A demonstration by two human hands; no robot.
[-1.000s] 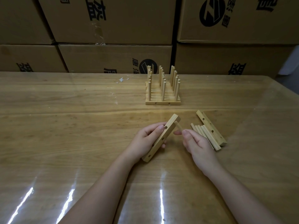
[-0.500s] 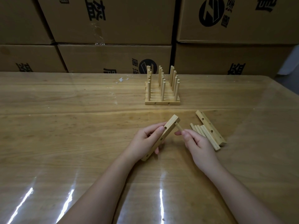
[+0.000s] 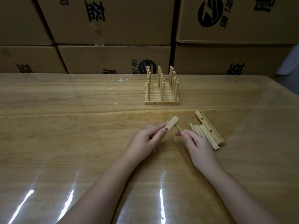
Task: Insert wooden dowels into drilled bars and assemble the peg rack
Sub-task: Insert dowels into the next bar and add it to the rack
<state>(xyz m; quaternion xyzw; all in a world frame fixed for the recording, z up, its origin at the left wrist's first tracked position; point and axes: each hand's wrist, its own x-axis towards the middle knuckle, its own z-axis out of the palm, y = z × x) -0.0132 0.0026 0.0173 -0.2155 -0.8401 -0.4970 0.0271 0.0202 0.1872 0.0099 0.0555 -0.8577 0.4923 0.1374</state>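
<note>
The left hand (image 3: pixel 144 141) grips a pale, rectangular drilled wooden bar (image 3: pixel 172 124), held tilted above the glossy wooden bench (image 3: pixel 64 126). The right hand (image 3: pixel 198 146) pinches a short round wooden dowel (image 3: pixel 179 128) whose far tip meets the bar's side face. The step in hand looks like seating this dowel in a hole. Next it probably needs squaring to the hole and a firm push. Just beside the right hand, loose pale dowels (image 3: pixel 203 135) lie against a second drilled bar (image 3: pixel 210 127). Farther off stands a partly built peg rack (image 3: pixel 161 101).
</note>
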